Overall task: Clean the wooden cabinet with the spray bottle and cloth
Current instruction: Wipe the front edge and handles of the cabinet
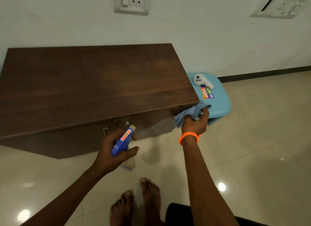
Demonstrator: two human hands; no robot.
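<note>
A: The wooden cabinet point(94, 84) is seen low against the pale wall, its dark brown top facing the camera and its front panel carrying small metal handles point(107, 129).

B: And where is it placed relative to each grip?

A: It lies just beyond both. The left hand point(114, 151) is held in front of the cabinet's front panel, apart from it, and is curled round a spray bottle point(123, 141). The blue trigger head is enclosed by the fingers, with the nozzle aimed at the panel near the handles. The clear body of the bottle is glimpsed below the palm.

B: The other grip?

A: The right hand point(195, 123) is clamped on a light blue cloth point(190, 113), bunched in the fingers. The cloth is pressed at the cabinet's right front corner, just under the top edge. An orange wristband point(189, 137) is worn on that wrist.

B: What is found beside the cabinet?

A: A light blue plastic stool point(218, 101) is set just to its right, behind the cloth. A white handheld controller point(202, 81) is laid on the seat, next to a coloured sticker. Bare feet point(136, 204) are seen on the glossy tiled floor point(252, 141), and two socket plates point(132, 2) are fixed on the wall above.
</note>
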